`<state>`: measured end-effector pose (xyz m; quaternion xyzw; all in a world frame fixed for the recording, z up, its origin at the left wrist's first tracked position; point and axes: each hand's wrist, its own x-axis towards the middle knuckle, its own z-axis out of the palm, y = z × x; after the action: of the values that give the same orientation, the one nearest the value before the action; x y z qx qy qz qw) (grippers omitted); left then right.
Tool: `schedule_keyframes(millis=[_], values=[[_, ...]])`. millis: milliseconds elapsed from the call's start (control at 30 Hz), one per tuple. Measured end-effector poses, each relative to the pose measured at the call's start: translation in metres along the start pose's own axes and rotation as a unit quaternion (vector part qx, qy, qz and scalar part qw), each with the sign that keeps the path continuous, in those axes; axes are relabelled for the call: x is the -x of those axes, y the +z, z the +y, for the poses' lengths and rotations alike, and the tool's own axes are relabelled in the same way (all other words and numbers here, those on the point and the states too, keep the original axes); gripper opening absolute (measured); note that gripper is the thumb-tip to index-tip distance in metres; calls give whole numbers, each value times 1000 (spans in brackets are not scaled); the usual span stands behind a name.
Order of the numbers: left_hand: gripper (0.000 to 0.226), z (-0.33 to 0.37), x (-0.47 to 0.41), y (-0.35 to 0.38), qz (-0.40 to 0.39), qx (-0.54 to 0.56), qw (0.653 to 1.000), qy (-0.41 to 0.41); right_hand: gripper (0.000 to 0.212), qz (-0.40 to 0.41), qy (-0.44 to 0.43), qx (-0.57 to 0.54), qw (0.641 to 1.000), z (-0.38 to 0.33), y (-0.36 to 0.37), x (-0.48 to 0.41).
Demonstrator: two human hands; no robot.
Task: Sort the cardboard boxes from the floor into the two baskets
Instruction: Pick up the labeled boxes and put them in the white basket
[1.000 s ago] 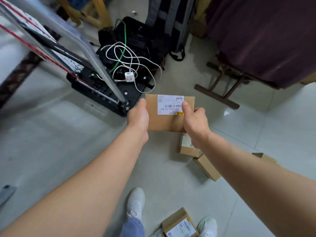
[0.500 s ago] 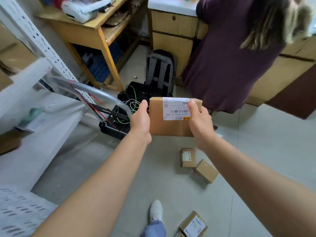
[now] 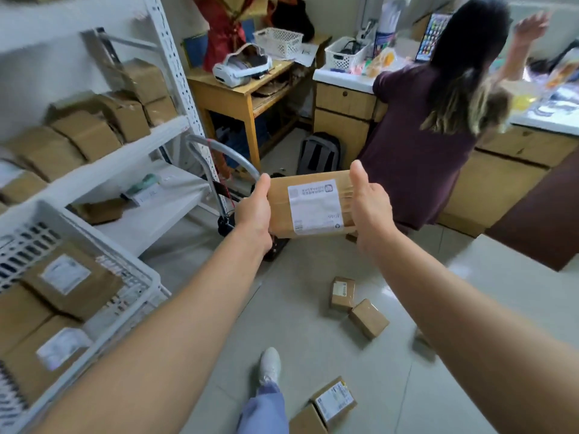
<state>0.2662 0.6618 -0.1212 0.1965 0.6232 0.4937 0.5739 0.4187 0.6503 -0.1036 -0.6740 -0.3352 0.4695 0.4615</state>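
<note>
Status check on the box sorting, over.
Left hand and right hand grip the labelled box, held aloft. White basket at left holds boxes. Loose boxes on floor; person stands ahead.

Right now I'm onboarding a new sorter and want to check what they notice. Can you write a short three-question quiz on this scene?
1. True or false: the left hand and the right hand both grip the labelled box, one at each end.
2. Multiple choice: the white basket at lower left holds A) cables, B) labelled cardboard boxes, C) nothing.
3. Fill in: the held box's white label faces ____ the camera.

Key: 1 true; 2 B; 3 toward.
</note>
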Motion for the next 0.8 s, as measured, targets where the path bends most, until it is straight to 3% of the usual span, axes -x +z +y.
schedule_keyframes(millis=[133,333,433,533,700,800], values=[[51,-13,43,-38,55,34,998,11,64,-33,-6,15,999,7,0,46],[13,-11,88,-95,117,28,992,43,47,-95,-3,30,995,12,32,100],[14,-4,98,-128,135,50,988,50,43,-115,-26,37,992,14,61,120],[20,2,105,-175,166,66,982,56,52,-139,-37,34,989,16,102,140],[20,12,103,-282,216,90,971,49,39,-208,-20,54,976,31,197,184],[15,16,94,-351,233,107,966,26,52,-234,-20,77,969,45,262,212]])
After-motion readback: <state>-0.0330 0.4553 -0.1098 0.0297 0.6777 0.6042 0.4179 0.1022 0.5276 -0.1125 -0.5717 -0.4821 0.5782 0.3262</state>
